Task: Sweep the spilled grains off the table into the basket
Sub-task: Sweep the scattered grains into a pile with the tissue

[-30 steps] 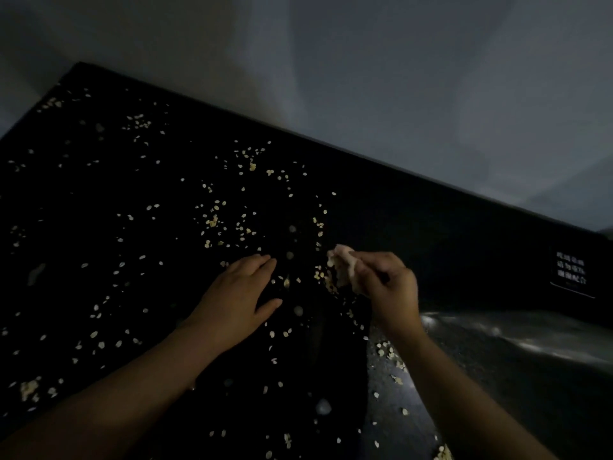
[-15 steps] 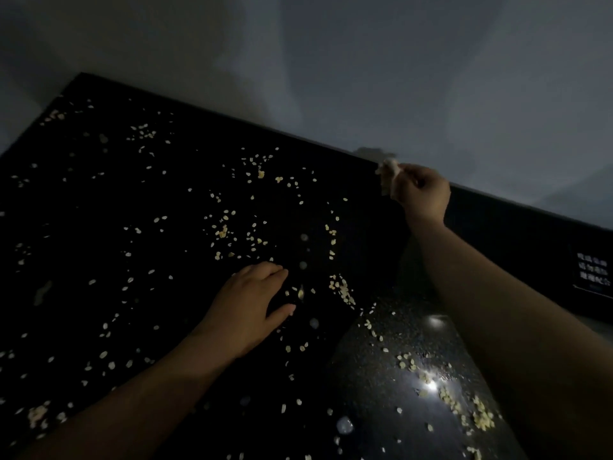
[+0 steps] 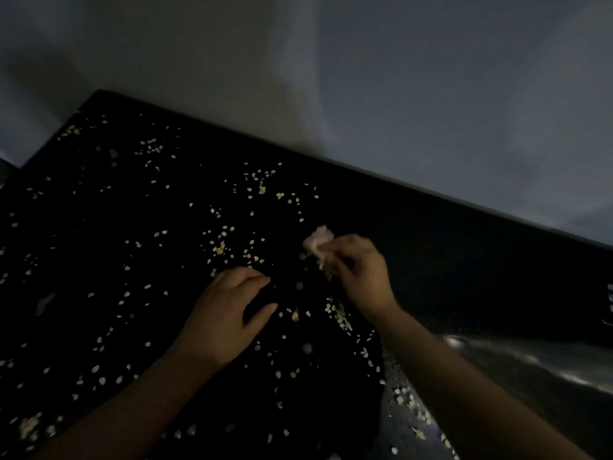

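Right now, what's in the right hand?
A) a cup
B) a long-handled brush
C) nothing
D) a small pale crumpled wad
D: the right hand pinches a pale crumpled wad at its fingertips, just over the table.

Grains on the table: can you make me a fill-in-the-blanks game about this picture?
The table is coloured ____.
The right hand pinches a pale cloth, and the left hand holds ____.
The grains lie scattered over the ____.
Missing words: black; nothing; table.
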The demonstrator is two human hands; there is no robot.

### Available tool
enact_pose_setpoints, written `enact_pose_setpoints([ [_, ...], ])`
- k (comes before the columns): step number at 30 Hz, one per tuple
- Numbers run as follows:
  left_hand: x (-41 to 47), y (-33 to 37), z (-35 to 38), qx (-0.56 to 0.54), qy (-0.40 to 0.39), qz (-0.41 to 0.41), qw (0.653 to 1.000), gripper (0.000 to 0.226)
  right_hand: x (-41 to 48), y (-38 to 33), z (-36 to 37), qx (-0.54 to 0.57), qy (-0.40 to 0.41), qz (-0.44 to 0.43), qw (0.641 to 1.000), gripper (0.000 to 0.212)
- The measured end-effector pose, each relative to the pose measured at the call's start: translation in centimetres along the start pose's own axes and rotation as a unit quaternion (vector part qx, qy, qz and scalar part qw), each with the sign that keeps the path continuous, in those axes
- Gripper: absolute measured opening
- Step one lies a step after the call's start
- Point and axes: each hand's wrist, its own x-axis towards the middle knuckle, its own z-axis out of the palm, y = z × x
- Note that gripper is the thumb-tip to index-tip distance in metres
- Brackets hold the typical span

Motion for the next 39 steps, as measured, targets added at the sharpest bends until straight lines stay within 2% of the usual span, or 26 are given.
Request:
enact_pose_setpoints([
  [2,0.0,-0.6,-0.6,0.012,0.008,-0.018,1.0,0.064,-3.0,-1.1,0.1,0.05,-0.05,0.02,0.997,0.02],
  [4,0.2,-1.3,-1.1,0.025,0.006,-0.024,0.999,0.07,-4.2,-1.9,-0.2,0.117,-0.062,0.061,0.989,0.025],
  [6,0.5,-2.1,-1.5,0.036,0.003,-0.024,0.999,0.073,-3.2,-2.7,-1.2,0.145,-0.015,0.086,0.986,0.027],
  [11,1.7,-4.3,-2.2,0.068,-0.03,-0.057,0.996,0.102,5.4,-3.0,-3.5,0.055,0.104,0.053,0.992,0.019],
  [13,2.1,-5.2,-2.6,0.081,-0.043,-0.065,0.994,0.11,9.6,-1.0,-3.7,0.027,0.162,0.1,0.981,0.011],
  [15,2.3,-5.9,-2.9,0.088,-0.051,-0.065,0.993,0.114,12.6,1.3,-3.5,0.009,0.189,0.156,0.969,0.013],
  [17,2.6,-6.3,-3.1,0.089,-0.057,-0.07,0.992,0.118,13.7,2.8,-2.7,-0.023,0.172,0.188,0.967,0.018],
  [19,2.9,-6.8,-3.1,0.098,-0.058,-0.067,0.991,0.121,13.1,2.4,-1.6,-0.059,0.164,0.172,0.97,0.02],
  [21,2.9,-7.2,-3.0,0.105,-0.055,-0.062,0.991,0.122,11.1,1.0,0.0,-0.062,0.141,0.086,0.984,0.018],
  [24,2.8,-7.6,-2.8,0.097,-0.061,-0.056,0.992,0.124,6.0,-1.3,1.8,-0.053,0.031,0.006,0.998,0.022],
  [27,2.6,-7.9,-2.8,0.077,-0.075,-0.052,0.993,0.13,1.8,-3.0,2.2,-0.007,-0.049,0.011,0.999,0.017],
  [29,2.6,-8.3,-2.8,0.066,-0.072,-0.052,0.994,0.132,1.4,-4.0,1.2,0.046,-0.07,0.04,0.996,0.022],
  [30,2.6,-8.4,-2.8,0.061,-0.07,-0.052,0.994,0.131,2.0,-4.4,0.6,0.063,-0.056,0.051,0.995,0.022],
  [33,2.6,-8.5,-2.7,0.052,-0.064,-0.053,0.995,0.131,5.6,-4.9,-0.8,0.081,0.06,0.069,0.993,0.01],
  [37,2.5,-8.5,-2.6,0.042,-0.061,-0.054,0.996,0.128,12.2,-0.6,-1.6,-0.009,0.237,0.159,0.958,0.014],
  [39,2.6,-8.6,-2.6,0.048,-0.063,-0.051,0.996,0.127,13.9,2.0,-1.2,-0.04,0.263,0.2,0.943,0.021],
])
